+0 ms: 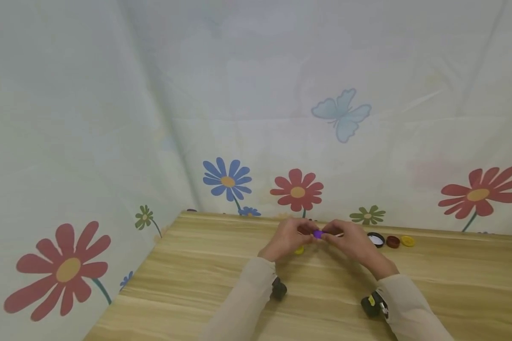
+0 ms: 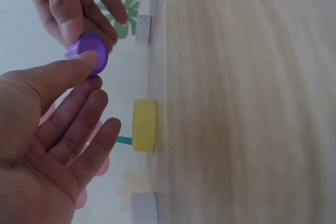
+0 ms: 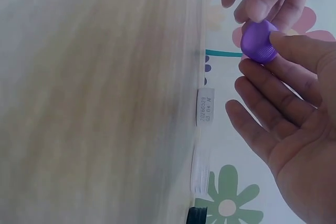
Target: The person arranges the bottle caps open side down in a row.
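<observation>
A small purple cap (image 1: 318, 234) is held up between the two hands, above the back part of the table. My left hand (image 1: 287, 238) pinches it; in the left wrist view the thumb lies over the cap's (image 2: 96, 51) round face, the other fingers spread below. From the other side, my right hand (image 1: 353, 242) pinches the same cap (image 3: 258, 41) between thumb and forefinger, its remaining fingers loosely extended. Just beneath the left hand stands a yellow cap (image 2: 144, 125), partly covered by that hand in the head view.
Right of the hands lie a black-rimmed lid (image 1: 375, 239), a dark red cap (image 1: 393, 242) and another yellow cap (image 1: 407, 241). A white cap with printed digits (image 3: 206, 106) and a clear one (image 3: 200, 169) stand along the wood-grain table (image 1: 183, 284). Behind hangs a flowered curtain (image 1: 256, 94).
</observation>
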Demonstrator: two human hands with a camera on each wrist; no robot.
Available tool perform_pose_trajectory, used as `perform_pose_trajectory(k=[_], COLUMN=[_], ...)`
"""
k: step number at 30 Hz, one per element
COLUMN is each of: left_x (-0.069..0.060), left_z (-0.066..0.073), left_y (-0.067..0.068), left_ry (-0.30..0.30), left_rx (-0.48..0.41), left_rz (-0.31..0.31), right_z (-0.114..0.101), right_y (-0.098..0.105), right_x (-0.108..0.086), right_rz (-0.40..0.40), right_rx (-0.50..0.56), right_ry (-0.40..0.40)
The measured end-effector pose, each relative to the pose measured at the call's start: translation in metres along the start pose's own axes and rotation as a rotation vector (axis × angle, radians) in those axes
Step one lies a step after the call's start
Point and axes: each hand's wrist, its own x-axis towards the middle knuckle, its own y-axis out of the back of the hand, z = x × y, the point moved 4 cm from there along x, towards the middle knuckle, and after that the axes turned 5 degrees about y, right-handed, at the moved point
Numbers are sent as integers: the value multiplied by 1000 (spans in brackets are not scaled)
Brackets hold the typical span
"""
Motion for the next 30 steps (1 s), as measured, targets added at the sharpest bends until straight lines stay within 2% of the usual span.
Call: perform_pose_trajectory(k=[8, 19, 30], left_x=[-1, -1, -1], left_z=[-3, -2, 3], left_y=[1, 0, 2], left_ry=[30, 56, 20], left_rx=[1, 5, 12], left_rz=[0, -1, -3], right_z=[0, -3, -1], right_y=[-1, 1, 2], right_x=[-1, -3, -2], right_rz=[-8, -5, -2], right_rx=[21, 23, 38], right_ry=[20, -30, -22])
